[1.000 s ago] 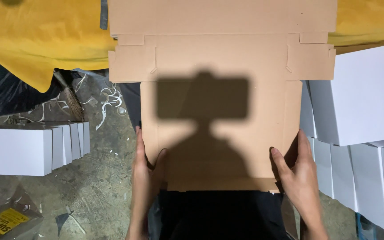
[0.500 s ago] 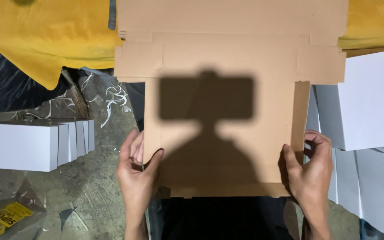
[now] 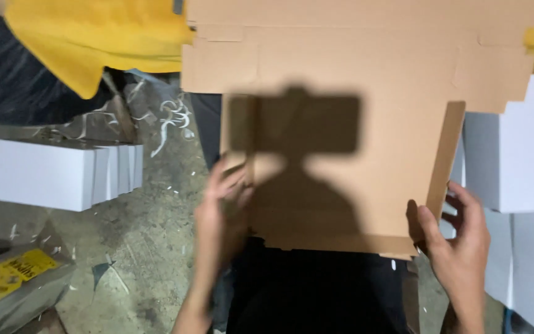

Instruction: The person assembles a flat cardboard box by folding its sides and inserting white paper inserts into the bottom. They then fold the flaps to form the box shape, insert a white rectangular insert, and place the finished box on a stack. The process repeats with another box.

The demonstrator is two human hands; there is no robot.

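Observation:
A flat brown cardboard box blank (image 3: 353, 80) lies open in front of me, a dark shadow of a head across its middle. My left hand (image 3: 220, 207) presses on the blank's left side panel, which is folded up along its crease. My right hand (image 3: 458, 238) grips the right side panel (image 3: 446, 154), which stands up on edge. Both hands are at the near corners of the blank.
White folded boxes (image 3: 63, 173) stand in a row at the left. More white boxes (image 3: 520, 154) are stacked at the right. Yellow fabric (image 3: 94, 37) lies at the top left. A yellow and black packet (image 3: 10, 275) sits on the grey floor at bottom left.
Both side panels of the blank have been folded upward from flat. My hands have shifted from lying along the edges to gripping the raised flaps.

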